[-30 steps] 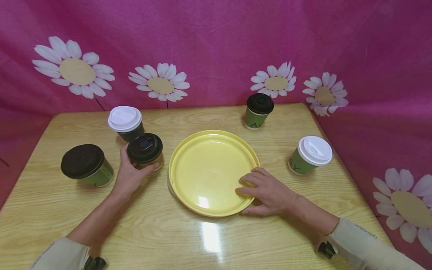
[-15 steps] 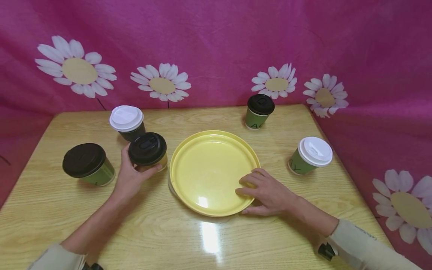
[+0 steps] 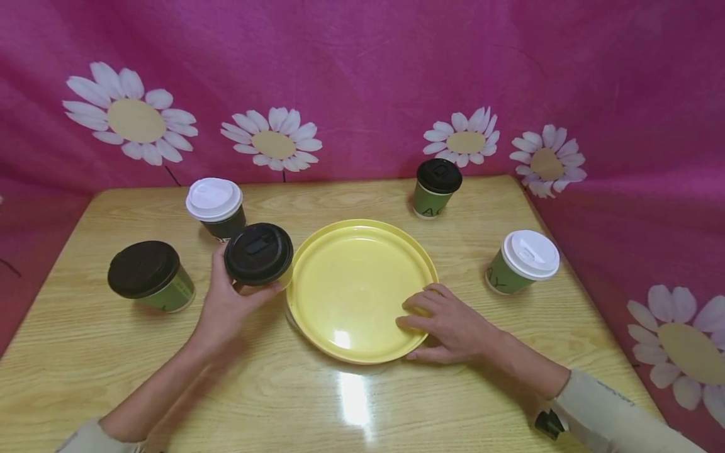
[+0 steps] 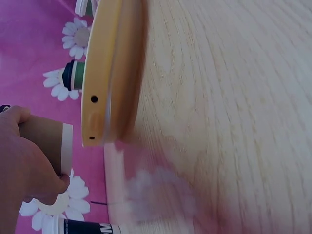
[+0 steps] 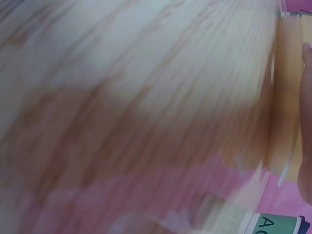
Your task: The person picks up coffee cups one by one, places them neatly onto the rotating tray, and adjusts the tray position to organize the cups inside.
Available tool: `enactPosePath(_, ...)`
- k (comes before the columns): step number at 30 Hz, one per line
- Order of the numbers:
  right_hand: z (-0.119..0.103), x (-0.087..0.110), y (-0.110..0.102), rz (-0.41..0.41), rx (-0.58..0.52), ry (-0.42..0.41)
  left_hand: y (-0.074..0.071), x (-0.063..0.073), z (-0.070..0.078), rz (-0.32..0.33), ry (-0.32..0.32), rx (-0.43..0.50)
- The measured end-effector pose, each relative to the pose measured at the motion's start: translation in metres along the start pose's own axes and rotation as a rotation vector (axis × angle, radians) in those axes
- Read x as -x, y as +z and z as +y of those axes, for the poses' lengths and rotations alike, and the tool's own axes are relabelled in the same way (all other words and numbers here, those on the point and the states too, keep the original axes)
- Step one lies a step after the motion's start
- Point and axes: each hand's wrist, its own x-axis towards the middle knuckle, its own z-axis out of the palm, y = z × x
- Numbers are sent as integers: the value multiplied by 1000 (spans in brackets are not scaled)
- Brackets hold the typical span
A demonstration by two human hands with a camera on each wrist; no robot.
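Note:
My left hand [image 3: 225,309] grips a brown paper coffee cup [image 4: 43,139] with a black lid [image 3: 258,253]. In the left wrist view the cup's white-banded base shows clear of the table. In the head view its side overlaps the left rim of a round yellow tray [image 3: 354,283]. On the tray's right edge lies my right hand [image 3: 453,324], fingers over the rim and thumb against the outside. The right wrist view shows only part of this hand [image 5: 306,131] beside the tray's yellow wall [image 5: 285,102].
Left stand a green cup with a black lid [image 3: 144,269] and a dark cup with a white lid [image 3: 214,200]. A green black-lidded cup [image 3: 438,175] is at the back right, and a green white-lidded cup [image 3: 530,255] at the right. A pink flowered cloth [image 3: 362,82] hangs behind.
My left hand has carried the brown cup up and rightward from beside the dark cup to the tray's left rim. The right hand and tray look unmoved.

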Motion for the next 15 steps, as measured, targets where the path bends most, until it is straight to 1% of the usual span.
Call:
enactPosePath(2, 0, 0, 0, 3, -4, 0, 3, 1, 2, -12, 11, 35)
enactPosePath(6, -1, 0, 0, 16, -10, -5, 8, 5, 7, -31, 11, 43)
enactPosePath(11, -1, -1, 0, 14, -7, -7, 11, 9, 13, -67, -38, 27)
enactPosePath(15, -2, -1, -1, -6, 0, -1, 13, 11, 14, -80, -52, 16)
